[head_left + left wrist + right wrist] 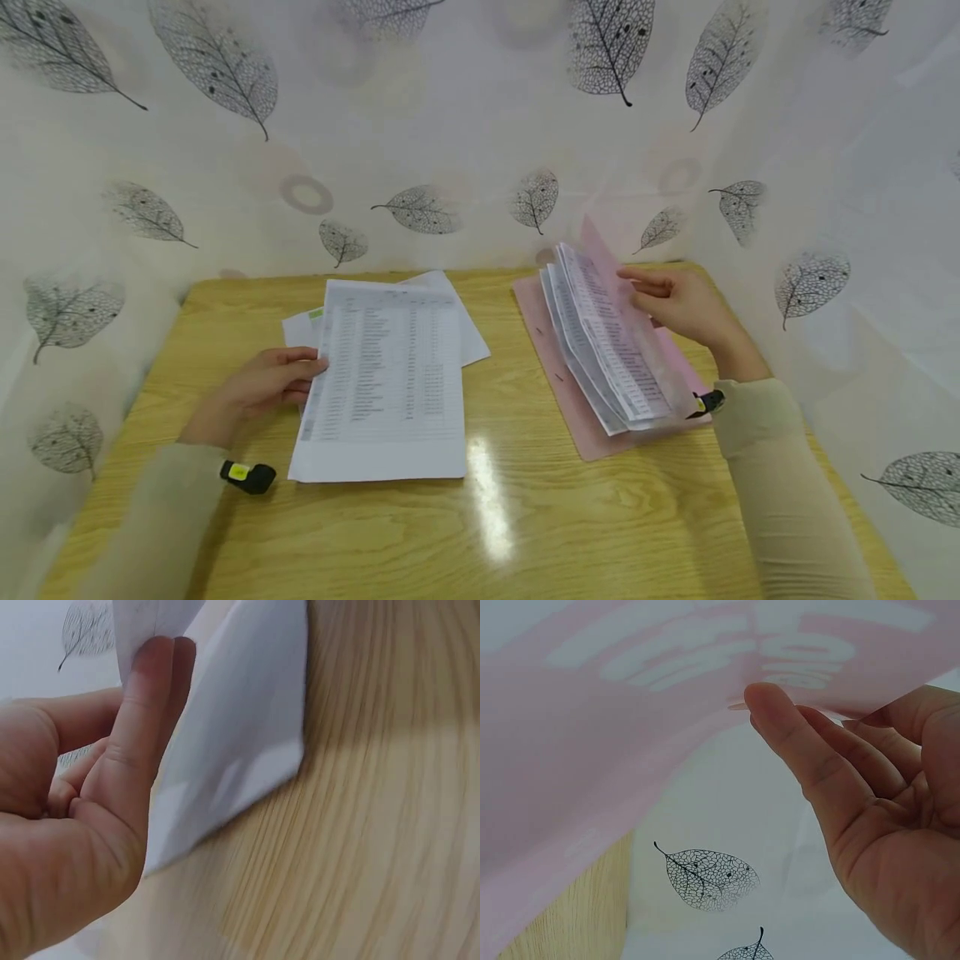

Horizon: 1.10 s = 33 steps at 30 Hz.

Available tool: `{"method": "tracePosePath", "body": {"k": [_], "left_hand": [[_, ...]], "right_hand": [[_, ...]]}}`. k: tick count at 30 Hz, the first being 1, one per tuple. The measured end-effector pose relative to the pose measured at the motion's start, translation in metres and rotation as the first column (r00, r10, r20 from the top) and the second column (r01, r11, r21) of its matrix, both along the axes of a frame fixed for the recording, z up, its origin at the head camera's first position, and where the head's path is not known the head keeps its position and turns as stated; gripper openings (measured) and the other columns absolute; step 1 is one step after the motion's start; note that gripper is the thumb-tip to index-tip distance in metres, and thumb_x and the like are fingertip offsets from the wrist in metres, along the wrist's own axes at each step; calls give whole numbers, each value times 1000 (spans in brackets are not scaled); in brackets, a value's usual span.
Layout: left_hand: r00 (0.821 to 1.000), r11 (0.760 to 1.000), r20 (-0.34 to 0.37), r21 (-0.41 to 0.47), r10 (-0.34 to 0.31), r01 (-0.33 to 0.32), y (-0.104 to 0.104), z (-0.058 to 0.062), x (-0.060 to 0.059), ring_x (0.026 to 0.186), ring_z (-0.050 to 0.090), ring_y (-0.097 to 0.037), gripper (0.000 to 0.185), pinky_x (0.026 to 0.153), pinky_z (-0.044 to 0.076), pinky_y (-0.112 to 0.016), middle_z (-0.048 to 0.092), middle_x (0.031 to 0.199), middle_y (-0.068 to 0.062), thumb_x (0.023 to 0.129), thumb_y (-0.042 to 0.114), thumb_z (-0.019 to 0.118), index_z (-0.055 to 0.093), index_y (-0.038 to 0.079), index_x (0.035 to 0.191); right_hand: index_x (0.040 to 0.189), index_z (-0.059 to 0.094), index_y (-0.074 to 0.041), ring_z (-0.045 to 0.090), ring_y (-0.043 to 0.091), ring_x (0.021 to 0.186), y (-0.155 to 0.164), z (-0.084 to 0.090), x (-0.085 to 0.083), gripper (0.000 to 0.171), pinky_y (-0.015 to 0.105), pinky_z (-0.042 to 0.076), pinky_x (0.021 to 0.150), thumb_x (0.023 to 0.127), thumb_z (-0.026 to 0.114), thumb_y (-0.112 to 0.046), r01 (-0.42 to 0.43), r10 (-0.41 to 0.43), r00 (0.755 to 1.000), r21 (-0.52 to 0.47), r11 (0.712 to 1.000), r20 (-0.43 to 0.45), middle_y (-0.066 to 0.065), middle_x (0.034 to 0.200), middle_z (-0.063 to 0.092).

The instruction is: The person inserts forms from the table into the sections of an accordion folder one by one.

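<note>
At the left of the head view, my left hand (270, 383) pinches the left edge of a printed sheet of paper (382, 367) covered in table rows. That sheet lies tilted up over other white papers (465, 333). The left wrist view has the fingers of this hand (97, 772) against the paper edge, with another sheet (240, 735) below. On the right, my right hand (686, 308) pinches the raised edge of the translucent pink cover (596, 242) of a folder. Inside the folder, a stack of printed papers (607, 333) stands fanned and leaning. Its pink base (540, 317) rests on the table.
The wooden table (390, 542) has a bright light reflection (487, 500) near its middle. A white curtain (465, 125) with leaf prints hangs along the back and both sides. Each wrist wears a black band.
</note>
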<state>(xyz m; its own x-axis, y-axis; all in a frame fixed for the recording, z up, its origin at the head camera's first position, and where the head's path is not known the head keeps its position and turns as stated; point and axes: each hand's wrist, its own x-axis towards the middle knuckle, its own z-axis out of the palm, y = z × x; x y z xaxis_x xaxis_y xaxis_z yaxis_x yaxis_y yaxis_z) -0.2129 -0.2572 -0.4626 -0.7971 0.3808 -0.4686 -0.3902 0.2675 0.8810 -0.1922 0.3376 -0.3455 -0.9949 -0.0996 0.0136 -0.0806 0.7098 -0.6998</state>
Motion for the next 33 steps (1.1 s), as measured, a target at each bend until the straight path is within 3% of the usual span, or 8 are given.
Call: {"method": "tracePosePath", "body": {"k": [4, 8, 18, 25, 33], "left_hand": [[1000, 1000, -12, 1, 19, -19, 24, -1, 0, 88, 76, -11, 52, 78, 64, -26, 76, 101, 7, 108, 29, 63, 47, -5, 144], [999, 997, 5, 62, 37, -37, 48, -5, -1, 87, 77, -11, 48, 77, 65, -27, 77, 100, 5, 108, 27, 62, 48, -5, 141], [998, 994, -8, 87, 61, -60, 91, -11, -4, 86, 78, -13, 50, 76, 65, -26, 78, 101, 2, 108, 23, 62, 48, -7, 145], [997, 993, -33, 103, 68, -64, 109, -12, -10, 83, 78, -12, 50, 75, 65, -27, 78, 99, 1, 108, 21, 62, 50, -9, 147], [996, 990, -46, 121, 75, -69, 127, -15, -14, 80, 78, -12, 47, 72, 65, -28, 79, 95, -1, 108, 18, 62, 52, -10, 144]], "right_hand": [[144, 66, -10, 62, -17, 103, 3, -2, -1, 44, 23, 62, 65, 100, 66, -10, -22, 23, 1000, -42, 999, 6, 21, 143, 64], [145, 63, -6, 61, -18, 102, 7, -2, -1, 45, 22, 61, 63, 101, 64, -9, -39, 40, 999, -64, 997, 6, 24, 142, 63], [143, 65, -5, 64, -7, 78, 7, -2, -1, 42, 22, 58, 58, 101, 65, -7, -57, 56, 998, -45, 997, -31, 23, 136, 68], [143, 65, -7, 63, -15, 100, 4, 0, -2, 43, 23, 61, 61, 100, 65, -8, -24, 24, 1000, -65, 998, -2, 23, 140, 65], [143, 66, -8, 64, -15, 101, 1, 2, -1, 43, 23, 61, 62, 100, 65, -7, -6, 8, 1000, -83, 997, 20, 22, 140, 65]]}}
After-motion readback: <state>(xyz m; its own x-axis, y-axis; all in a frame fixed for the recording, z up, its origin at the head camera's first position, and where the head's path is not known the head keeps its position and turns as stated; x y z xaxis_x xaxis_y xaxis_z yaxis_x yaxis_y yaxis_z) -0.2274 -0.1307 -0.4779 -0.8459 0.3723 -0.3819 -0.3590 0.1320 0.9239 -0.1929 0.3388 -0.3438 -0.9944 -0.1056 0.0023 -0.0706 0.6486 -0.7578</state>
